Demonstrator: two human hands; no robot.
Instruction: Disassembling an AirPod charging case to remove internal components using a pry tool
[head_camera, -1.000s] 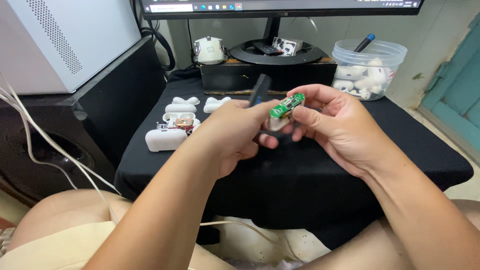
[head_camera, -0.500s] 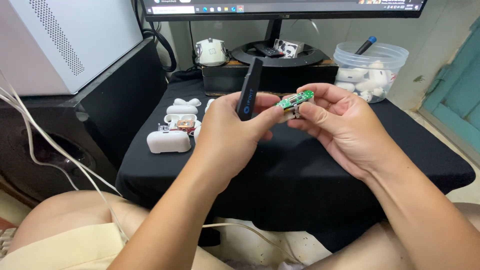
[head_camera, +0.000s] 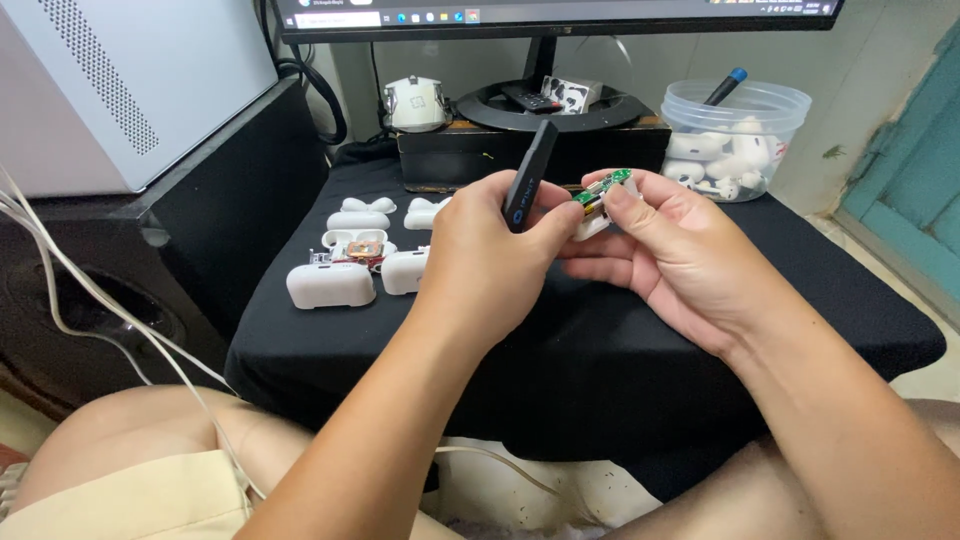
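My left hand grips a slim black tool that stands upright, its lower end pressed near the other hand's fingertips. My right hand pinches a small green circuit board with a white plastic part under it. The two hands meet above a black cloth-covered table. To the left on the cloth lie several white earbud-case shells, one of them opened with an orange and copper inside.
A clear plastic tub of white case parts with a blue-tipped pen stands at the back right. A monitor stand sits on a black box. A grey computer case and black speaker flank the left. White cables hang at the left.
The black tool has been raised from lying low between the hands to standing upright. Both hands lifted slightly with the green board.
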